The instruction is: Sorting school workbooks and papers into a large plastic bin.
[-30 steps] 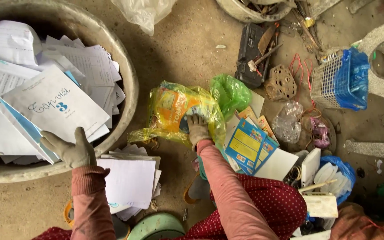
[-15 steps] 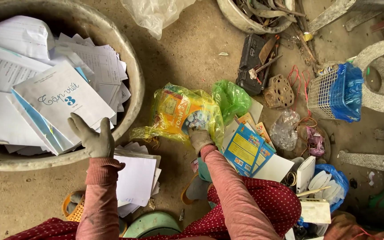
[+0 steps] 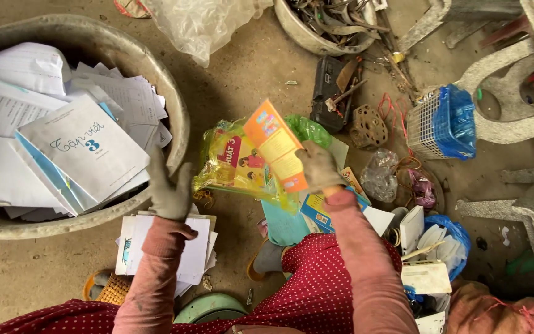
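My right hand (image 3: 320, 167), in a dirty grey glove, holds up an orange and yellow booklet (image 3: 275, 144) above a yellow plastic bag (image 3: 230, 164) of printed items on the ground. My left hand (image 3: 169, 188), also gloved, hangs open and empty at the near rim of a big round basin (image 3: 180, 124). The basin is full of white papers and a white and blue exercise book (image 3: 84, 151). A stack of white sheets (image 3: 196, 247) lies on the floor under my left wrist. Both arms wear pink sleeves.
More booklets (image 3: 319, 207) lie by my right forearm. A green plastic bag (image 3: 307, 127), a clear bag (image 3: 205, 25), a bowl of scrap metal (image 3: 329, 25), a white basket with a blue bag (image 3: 443, 124), and grey stone pieces (image 3: 508, 93) crowd the dirt floor.
My right hand has lifted the orange booklet up off the pile. My left hand has let go of the exercise book, which now lies in the basin, and has drawn back to the rim.
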